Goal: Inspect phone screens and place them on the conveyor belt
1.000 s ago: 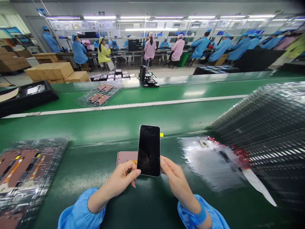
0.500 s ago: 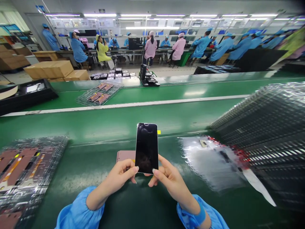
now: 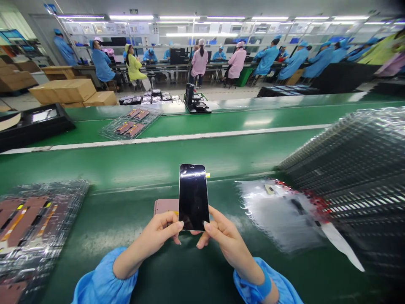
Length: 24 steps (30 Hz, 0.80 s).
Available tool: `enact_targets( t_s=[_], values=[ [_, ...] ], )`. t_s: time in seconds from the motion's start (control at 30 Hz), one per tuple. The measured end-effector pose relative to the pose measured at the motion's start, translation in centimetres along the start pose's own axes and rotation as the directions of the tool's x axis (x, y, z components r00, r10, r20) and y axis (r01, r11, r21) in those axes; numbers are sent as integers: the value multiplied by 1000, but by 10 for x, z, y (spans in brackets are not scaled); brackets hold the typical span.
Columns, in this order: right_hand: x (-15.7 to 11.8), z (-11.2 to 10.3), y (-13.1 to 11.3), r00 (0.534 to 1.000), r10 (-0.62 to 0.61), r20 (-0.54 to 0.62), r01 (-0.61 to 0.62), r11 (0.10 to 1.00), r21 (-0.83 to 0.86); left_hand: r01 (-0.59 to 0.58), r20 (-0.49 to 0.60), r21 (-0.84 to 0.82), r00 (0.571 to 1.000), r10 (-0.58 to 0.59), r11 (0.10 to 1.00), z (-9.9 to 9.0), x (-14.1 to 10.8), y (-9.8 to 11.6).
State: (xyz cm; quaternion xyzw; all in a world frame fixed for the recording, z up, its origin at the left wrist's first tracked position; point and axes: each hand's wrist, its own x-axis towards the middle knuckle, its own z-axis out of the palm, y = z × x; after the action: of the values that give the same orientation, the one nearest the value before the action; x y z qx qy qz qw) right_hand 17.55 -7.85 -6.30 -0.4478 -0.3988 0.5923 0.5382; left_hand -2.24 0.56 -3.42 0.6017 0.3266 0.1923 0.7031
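Note:
A black phone screen (image 3: 193,196) with a thin white edge is held up over the green bench, its glossy face toward me. A small yellow tab (image 3: 208,175) sticks out at its upper right side. My left hand (image 3: 164,226) pinches the lower left corner, thumb on the front. At the lower right corner my right hand (image 3: 223,230) grips it the same way. Behind the screen, partly hidden, a pinkish-brown flat part (image 3: 166,205) lies on the bench.
Clear plastic trays (image 3: 72,198) with brown parts lie at left; another such tray (image 3: 131,123) sits across the white strip. Clear plastic bags (image 3: 272,215) lie at right beside a tall stack of trays (image 3: 357,160). A black fixture (image 3: 194,101) stands ahead. Several people work behind.
The phone screen has tilted slightly, and a bright reflection now crosses its top. Both hands keep their hold. The whole view has shifted a little.

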Motion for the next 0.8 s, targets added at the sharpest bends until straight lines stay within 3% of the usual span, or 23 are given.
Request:
enact_targets(
  t_s=[0.13,0.23,0.33,0.4,0.5,0.6,0.8],
  values=[
    [0,-2,2,1000,1,23,-2,1000,12,-4,-57,-33,998,2,999,-7,-2,6],
    [-2,0,5,988,30,154,-31,1000,2,-109,-216,-243,975,56,964,-17,-4,16],
    [-5,3,9,953,94,287,-82,995,-51,-217,-379,-345,922,76,913,-25,-9,26],
    [-7,5,11,939,124,322,-99,991,-93,-237,-442,-348,895,64,907,-26,-12,30],
    [-9,6,13,930,138,340,-99,987,-130,-226,-461,-320,886,57,920,-25,-14,32],
    [-9,5,13,924,135,358,-88,986,-145,-226,-471,-257,878,83,940,-23,-13,32],
    [-8,3,13,921,123,370,-58,981,-184,-222,-552,-101,824,131,970,-22,-10,28]
  ],
)
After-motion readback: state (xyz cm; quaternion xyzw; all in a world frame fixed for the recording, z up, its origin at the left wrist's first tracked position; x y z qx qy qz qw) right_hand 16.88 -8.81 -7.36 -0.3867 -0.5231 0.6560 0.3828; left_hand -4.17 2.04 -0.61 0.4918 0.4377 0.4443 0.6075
